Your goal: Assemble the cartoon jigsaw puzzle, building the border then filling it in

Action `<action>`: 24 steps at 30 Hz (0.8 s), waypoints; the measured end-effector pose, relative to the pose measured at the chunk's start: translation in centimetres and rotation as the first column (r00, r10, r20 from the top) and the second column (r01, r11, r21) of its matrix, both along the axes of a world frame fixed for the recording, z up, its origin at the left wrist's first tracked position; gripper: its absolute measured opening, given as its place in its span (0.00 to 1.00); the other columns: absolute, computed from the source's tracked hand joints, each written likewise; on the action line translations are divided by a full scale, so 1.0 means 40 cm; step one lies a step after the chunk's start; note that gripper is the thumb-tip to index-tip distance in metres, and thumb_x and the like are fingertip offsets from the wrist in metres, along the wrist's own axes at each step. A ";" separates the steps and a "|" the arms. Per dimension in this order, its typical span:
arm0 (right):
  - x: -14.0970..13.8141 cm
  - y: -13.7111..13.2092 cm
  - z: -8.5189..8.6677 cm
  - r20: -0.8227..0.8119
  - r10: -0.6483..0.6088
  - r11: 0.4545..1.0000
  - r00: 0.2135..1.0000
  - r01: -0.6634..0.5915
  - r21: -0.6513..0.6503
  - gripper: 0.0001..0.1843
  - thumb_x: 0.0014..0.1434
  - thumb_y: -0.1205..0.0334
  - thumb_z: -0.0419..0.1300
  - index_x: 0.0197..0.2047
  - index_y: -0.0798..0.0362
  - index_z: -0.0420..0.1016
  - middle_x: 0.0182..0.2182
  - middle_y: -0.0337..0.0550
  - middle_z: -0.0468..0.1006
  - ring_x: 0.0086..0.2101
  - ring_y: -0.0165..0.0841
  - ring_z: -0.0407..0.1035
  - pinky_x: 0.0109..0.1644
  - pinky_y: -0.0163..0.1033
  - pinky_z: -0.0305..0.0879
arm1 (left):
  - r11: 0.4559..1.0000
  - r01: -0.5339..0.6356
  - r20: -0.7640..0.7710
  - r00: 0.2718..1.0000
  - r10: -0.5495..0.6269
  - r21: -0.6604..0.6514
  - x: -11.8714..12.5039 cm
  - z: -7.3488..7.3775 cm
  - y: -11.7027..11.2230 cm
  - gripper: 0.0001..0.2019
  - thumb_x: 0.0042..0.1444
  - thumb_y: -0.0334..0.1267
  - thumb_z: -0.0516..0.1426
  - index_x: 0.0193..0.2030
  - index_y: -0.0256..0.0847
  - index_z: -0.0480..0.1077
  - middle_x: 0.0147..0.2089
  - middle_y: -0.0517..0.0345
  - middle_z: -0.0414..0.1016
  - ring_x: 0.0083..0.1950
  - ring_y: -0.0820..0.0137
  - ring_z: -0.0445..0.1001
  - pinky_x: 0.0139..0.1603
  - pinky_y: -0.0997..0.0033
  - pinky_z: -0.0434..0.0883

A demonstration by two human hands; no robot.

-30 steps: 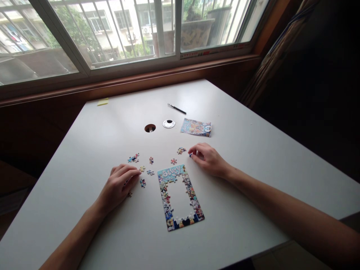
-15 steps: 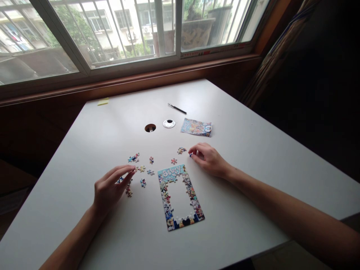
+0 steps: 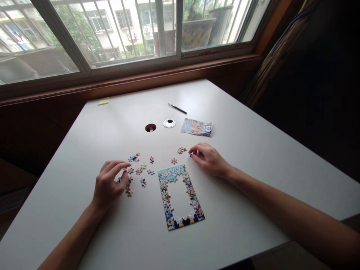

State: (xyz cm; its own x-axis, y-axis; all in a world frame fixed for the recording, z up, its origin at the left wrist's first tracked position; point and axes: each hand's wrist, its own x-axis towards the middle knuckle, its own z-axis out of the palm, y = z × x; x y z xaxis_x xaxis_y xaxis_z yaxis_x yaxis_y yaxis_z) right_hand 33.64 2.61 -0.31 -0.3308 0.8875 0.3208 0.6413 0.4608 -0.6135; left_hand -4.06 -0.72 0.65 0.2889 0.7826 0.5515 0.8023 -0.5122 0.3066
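Observation:
A small jigsaw puzzle lies on the white table; its colourful border is joined and its middle is bare. Loose pieces are scattered to its upper left. My left hand hovers over a short strip of joined pieces, fingers curled, with a small piece seemingly pinched at the fingertips. My right hand rests on the table at the puzzle's upper right, thumb and forefinger pinched on a small dark piece. Another little cluster of pieces lies just left of it.
Farther back lie a colourful puzzle packet, a round cable hole, its silver cap, a black pen and a yellow sticky note. A window runs along the far side; a curtain hangs at right.
My left hand has drawn back to the left and lifted, uncovering the strip of joined pieces beneath it. My right hand has stayed put.

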 end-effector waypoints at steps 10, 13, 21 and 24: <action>-0.002 0.000 0.003 0.002 0.003 1.000 1.000 -0.003 -0.003 0.10 0.59 0.72 0.58 0.41 0.52 0.77 0.32 0.43 0.75 0.35 0.36 0.66 0.42 0.42 0.62 | 0.986 -0.121 -0.168 0.981 0.100 -0.117 -0.011 -0.017 0.012 0.04 0.59 0.36 0.58 0.38 0.44 0.75 0.45 0.55 0.78 0.49 0.60 0.72 0.54 0.57 0.66; -0.002 0.000 0.002 0.002 0.000 1.000 1.000 0.000 -0.006 0.10 0.59 0.71 0.58 0.41 0.52 0.77 0.32 0.43 0.75 0.35 0.36 0.66 0.42 0.42 0.62 | 0.988 -0.117 -0.041 0.993 0.113 -0.105 -0.010 -0.016 0.007 0.02 0.60 0.36 0.58 0.37 0.42 0.72 0.39 0.57 0.78 0.44 0.63 0.75 0.51 0.60 0.67; 0.000 -0.001 0.004 0.002 0.004 1.000 1.000 -0.004 -0.006 0.10 0.59 0.72 0.57 0.41 0.51 0.77 0.32 0.43 0.75 0.35 0.36 0.66 0.42 0.42 0.63 | 0.998 -0.062 0.071 0.996 0.062 -0.009 -0.002 -0.011 0.001 0.02 0.62 0.35 0.59 0.39 0.43 0.74 0.37 0.60 0.79 0.40 0.68 0.76 0.49 0.65 0.68; 0.001 0.000 0.003 0.003 0.002 1.000 1.000 -0.002 -0.004 0.10 0.59 0.72 0.58 0.41 0.51 0.77 0.32 0.43 0.75 0.35 0.36 0.66 0.42 0.42 0.63 | 0.996 -0.093 0.057 0.994 0.093 -0.015 -0.004 -0.013 0.006 0.03 0.63 0.37 0.59 0.40 0.44 0.75 0.38 0.59 0.80 0.41 0.67 0.77 0.49 0.64 0.68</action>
